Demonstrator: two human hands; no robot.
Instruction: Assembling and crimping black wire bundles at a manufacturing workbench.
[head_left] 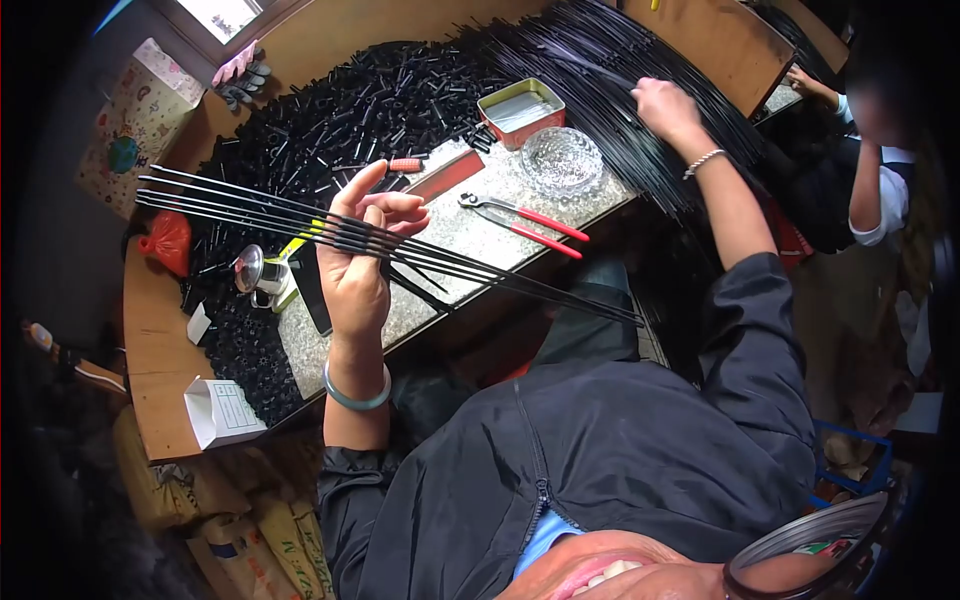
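Observation:
My left hand [358, 270] is raised over the front of the worktop, its index finger sticking up. It is closed on several thin black rods [205, 187], which slant from upper left to lower right, each with a thicker sleeve near the hand. My right hand [668, 108] reaches over a large heap of long black rods [690, 150] at the back right. Its fingers pinch the end of a rod [590, 66], smeared by motion. Beneath the held rods lie red-handled pliers [535, 228] on the pale speckled slab [425, 275].
A mound of short black tubes [340, 110] covers the back left. On the slab stand a glass ashtray [562, 162], a red tin [522, 122] and a red-sided bar [445, 178]. A white carton [222, 412] sits front left. Another person [880, 190] is at the right.

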